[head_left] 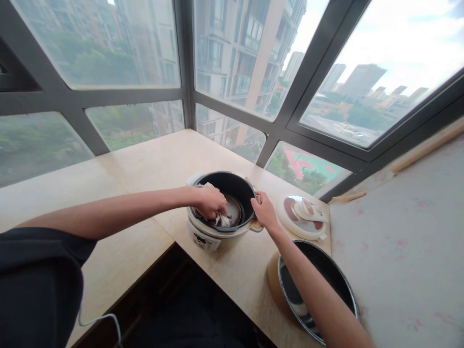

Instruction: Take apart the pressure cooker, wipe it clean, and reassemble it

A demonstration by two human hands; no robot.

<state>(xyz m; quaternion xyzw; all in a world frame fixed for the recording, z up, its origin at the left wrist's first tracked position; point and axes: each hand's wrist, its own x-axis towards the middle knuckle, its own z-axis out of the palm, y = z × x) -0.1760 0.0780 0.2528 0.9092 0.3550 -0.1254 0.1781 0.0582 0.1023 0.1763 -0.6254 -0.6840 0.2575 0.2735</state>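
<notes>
A white electric pressure cooker stands on the counter with its lid off, its dark inside and round metal base in sight. My left hand reaches into it, fingers closed around a crumpled pale cloth against the inner wall. Part of that cloth also shows behind the wrist. On the cooker's right side, my right hand grips the rim by the side handle, the thumb on top. To the right, partly behind my right forearm, is the inner pot, dark inside and golden outside.
The cooker's white and brown lid lies on the counter near the right wall. A pale stone counter runs along the corner windows, with a dark gap below its front edge. A white cable hangs at lower left.
</notes>
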